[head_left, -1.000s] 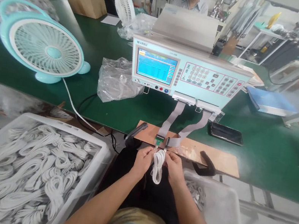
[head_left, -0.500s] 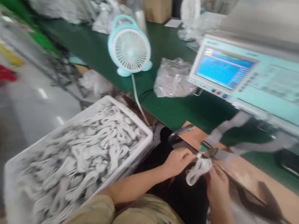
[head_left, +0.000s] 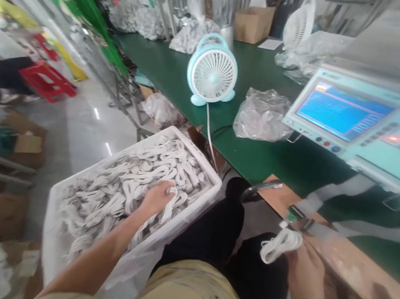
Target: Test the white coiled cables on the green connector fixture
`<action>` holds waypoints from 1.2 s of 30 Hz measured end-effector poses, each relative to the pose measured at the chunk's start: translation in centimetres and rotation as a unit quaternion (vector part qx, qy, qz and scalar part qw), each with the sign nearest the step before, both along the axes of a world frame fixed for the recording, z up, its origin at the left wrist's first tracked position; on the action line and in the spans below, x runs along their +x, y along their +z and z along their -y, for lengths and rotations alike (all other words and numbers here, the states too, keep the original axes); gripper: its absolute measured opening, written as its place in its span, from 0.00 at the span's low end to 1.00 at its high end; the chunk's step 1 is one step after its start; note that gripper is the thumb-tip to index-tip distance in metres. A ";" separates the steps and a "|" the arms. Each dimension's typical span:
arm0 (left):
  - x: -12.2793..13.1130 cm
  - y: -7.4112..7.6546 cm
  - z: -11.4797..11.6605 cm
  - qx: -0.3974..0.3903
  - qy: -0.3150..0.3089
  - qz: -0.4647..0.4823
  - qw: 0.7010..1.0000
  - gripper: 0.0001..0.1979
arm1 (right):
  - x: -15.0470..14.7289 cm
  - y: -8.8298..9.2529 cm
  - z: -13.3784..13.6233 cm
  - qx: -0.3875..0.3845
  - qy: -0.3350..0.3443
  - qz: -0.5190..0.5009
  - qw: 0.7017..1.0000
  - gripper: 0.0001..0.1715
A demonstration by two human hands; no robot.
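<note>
My left hand (head_left: 156, 197) reaches into the white crate (head_left: 187, 222) at my left, its fingers closed round a coiled white cable (head_left: 169, 203) among several others. My right hand (head_left: 305, 268) holds another coiled white cable (head_left: 278, 245) just below the green connector (head_left: 291, 214) on the wooden board (head_left: 350, 263), where grey ribbon cables (head_left: 326, 190) come down from the pale blue tester (head_left: 367, 125). The tester's blue screen is lit.
A turquoise desk fan (head_left: 213, 72) and a crumpled clear plastic bag (head_left: 262, 114) stand on the green bench (head_left: 167, 69). A black clamp handle (head_left: 260, 188) juts from the board's left end. Racks, a red crate (head_left: 47, 81) and cardboard boxes line the aisle at left.
My view swung left. My left hand let go of the coil at the connector and moved into the crate, closing on a cable there. My right hand kept the first coil.
</note>
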State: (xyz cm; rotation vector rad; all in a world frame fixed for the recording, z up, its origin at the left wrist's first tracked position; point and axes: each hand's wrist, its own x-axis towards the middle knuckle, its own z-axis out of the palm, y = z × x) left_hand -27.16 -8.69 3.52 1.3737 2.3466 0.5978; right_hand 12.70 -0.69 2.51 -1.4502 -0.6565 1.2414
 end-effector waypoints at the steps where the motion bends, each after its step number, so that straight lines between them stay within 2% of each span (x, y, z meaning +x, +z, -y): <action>1: 0.2 0.2 -0.1 0.061 0.036 0.072 0.995 0.12 | -0.1 0.1 0.1 -0.006 -0.004 -0.018 1.000 0.18; 2: 0.5 0.5 -0.4 0.126 0.069 0.159 0.977 0.11 | -0.3 0.1 0.3 -0.013 -0.004 -0.039 0.999 0.18; 3: 1.0 0.9 -1.0 0.189 0.095 0.258 0.943 0.11 | -0.4 0.1 0.3 -0.014 -0.004 -0.056 0.998 0.18; 5: 2.9 1.9 -2.8 0.263 0.118 0.456 0.842 0.10 | -0.7 0.1 0.3 -0.006 0.006 -0.071 0.997 0.18; 6: 4.4 2.4 -3.8 0.258 0.113 0.539 0.794 0.10 | -0.7 0.0 0.3 0.000 0.009 -0.071 0.997 0.17; 7: 6.3 2.8 -4.8 0.226 0.098 0.608 0.755 0.09 | -0.8 0.0 0.2 0.005 0.014 -0.069 0.997 0.17; 9: 11.1 3.2 -6.3 0.118 0.052 0.705 0.697 0.08 | -0.9 0.0 0.2 0.010 0.017 -0.066 0.998 0.17; 12: 18.5 2.5 -7.8 -0.030 -0.021 0.779 0.626 0.07 | -1.0 0.2 0.3 0.012 0.016 -0.067 0.998 0.18; 13: 20.6 2.1 -8.3 -0.070 -0.034 0.785 0.615 0.08 | -1.0 0.2 0.4 0.013 0.014 -0.068 0.997 0.18; 14: 22.4 1.5 -8.8 -0.098 -0.042 0.780 0.616 0.09 | -1.0 0.2 0.4 0.014 0.013 -0.070 0.997 0.18; 15: 23.9 1.0 -9.3 -0.113 -0.051 0.768 0.628 0.11 | -0.9 0.3 0.4 0.014 0.014 -0.072 0.997 0.17; 17: 25.9 0.3 -10.3 -0.113 -0.076 0.728 0.672 0.15 | -1.0 0.3 0.3 0.015 0.013 -0.072 0.997 0.17; 21: 27.5 0.0 -10.8 -0.056 -0.128 0.646 0.750 0.16 | -1.9 0.4 0.3 0.034 -0.001 -0.032 0.999 0.17; 24: 27.6 0.3 -9.7 -0.027 -0.124 0.630 0.766 0.15 | -2.7 0.9 1.0 0.068 0.010 0.018 0.997 0.17; 26: 27.3 0.3 -8.7 -0.058 -0.098 0.653 0.749 0.16 | -1.7 1.5 2.2 0.062 0.049 0.059 0.995 0.16; 29: 26.5 -0.1 -7.6 -0.167 -0.035 0.712 0.681 0.19 | 3.1 2.3 4.9 0.008 0.125 0.168 0.978 0.16; 30: 26.1 -0.3 -7.5 -0.194 -0.016 0.733 0.652 0.20 | 5.3 2.5 5.9 -0.010 0.149 0.226 0.963 0.16; 32: 25.7 -0.8 -7.3 -0.213 0.005 0.772 0.599 0.20 | 9.3 2.9 7.9 -0.063 0.205 0.391 0.895 0.16; 34: 25.7 -1.1 -7.1 -0.198 0.009 0.800 0.566 0.17 | 11.2 3.2 9.5 -0.101 0.176 0.520 0.830 0.12; 35: 26.0 -1.1 -6.9 -0.187 0.008 0.809 0.557 0.15 | 11.1 3.3 10.0 -0.096 0.171 0.544 0.816 0.11; 36: 26.3 -1.0 -6.7 -0.175 0.007 0.815 0.553 0.14 | 10.3 3.3 10.3 -0.071 0.182 0.536 0.821 0.11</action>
